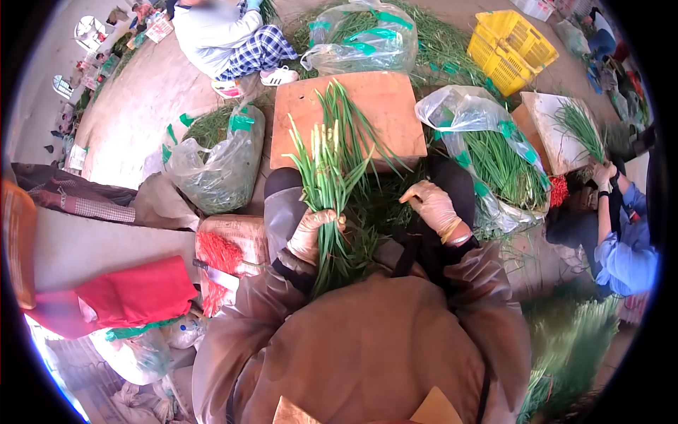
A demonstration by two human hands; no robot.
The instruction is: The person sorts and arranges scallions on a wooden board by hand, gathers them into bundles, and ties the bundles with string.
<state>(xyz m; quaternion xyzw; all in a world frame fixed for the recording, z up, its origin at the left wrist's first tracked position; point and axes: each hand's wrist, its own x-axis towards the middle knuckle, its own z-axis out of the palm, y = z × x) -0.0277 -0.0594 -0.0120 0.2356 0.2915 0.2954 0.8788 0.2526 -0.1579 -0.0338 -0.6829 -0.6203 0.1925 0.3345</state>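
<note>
A clear plastic bag (455, 106) at the right of the frame's upper half bulges with packed stalks (498, 159), just beside a wooden board (395, 113) at upper centre. In front of that board, left of the frame's centre, stands the bunch of green stalks (326, 169), long and roughly upright: its pale, whitish-yellow stems gather in the middle and end at uneven heights near the top, thin green leaves splay out on both sides, and a darker green tail spreads below the fist toward the lap. Loose green stalks (342, 106) lie across the board behind the bunch, slanting down to the board's near edge. The left hand (311, 234), in a thin, pale glove, is clenched around the bunch at its lower middle, fingers wrapped across the front, its forearm rising from the lower left. The right hand (433, 205), gloved alike, sits apart from the bunch, right of centre, back of the hand up and bent fingers pointing left over dark green scraps (385, 212); whether its fingertips pinch any of them I cannot tell. Its forearm comes up from the lower right.
</note>
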